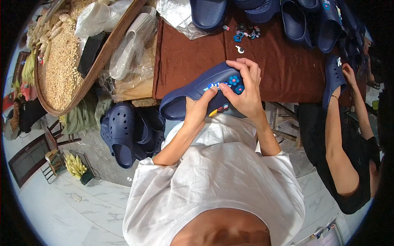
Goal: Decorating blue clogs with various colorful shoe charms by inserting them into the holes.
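A navy foam clog lies on its side between my hands at the table's near edge. My left hand grips it from below, thumb pressed on a blue-and-white charm. Around the toe end is my right hand, its fingers over the top and its thumb touching the other end of that charm. Two blue flower charms with pink centres sit near the right fingers. Lower on the clog are a yellow charm and a small reddish one. The fingers beneath the clog are hidden.
Loose charms lie on the brown cloth. More navy clogs stand along the back; others hang at lower left. A grain-filled basket and white clog are left. At right, a co-worker holds a clog.
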Available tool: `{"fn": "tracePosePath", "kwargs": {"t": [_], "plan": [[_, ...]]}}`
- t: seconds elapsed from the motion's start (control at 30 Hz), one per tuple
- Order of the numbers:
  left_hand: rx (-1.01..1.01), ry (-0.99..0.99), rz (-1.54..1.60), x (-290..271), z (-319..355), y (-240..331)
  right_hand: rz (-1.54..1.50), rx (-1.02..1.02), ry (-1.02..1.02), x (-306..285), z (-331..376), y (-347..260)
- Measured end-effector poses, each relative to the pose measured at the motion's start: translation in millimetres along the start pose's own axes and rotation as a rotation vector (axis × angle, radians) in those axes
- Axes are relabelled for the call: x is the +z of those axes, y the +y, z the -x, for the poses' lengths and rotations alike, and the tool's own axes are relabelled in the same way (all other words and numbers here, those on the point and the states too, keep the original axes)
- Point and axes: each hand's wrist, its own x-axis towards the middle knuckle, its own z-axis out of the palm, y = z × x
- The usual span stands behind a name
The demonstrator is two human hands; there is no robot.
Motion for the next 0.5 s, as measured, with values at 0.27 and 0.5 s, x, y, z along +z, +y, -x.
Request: {"fn": "tracePosePath", "kwargs": {"t": [0.27, 0.5], "plan": [[0.095, -0.015, -0.069, -5.5, -5.5, -14.0, -0.009, 0.027, -0.064, -3.2, -4.5, -0.4], [0.140, -0.005, -0.166, -5.4, -7.1, -15.3, 0.052, 0.071, -0.096, 2.5, -10.0, -2.4]]}}
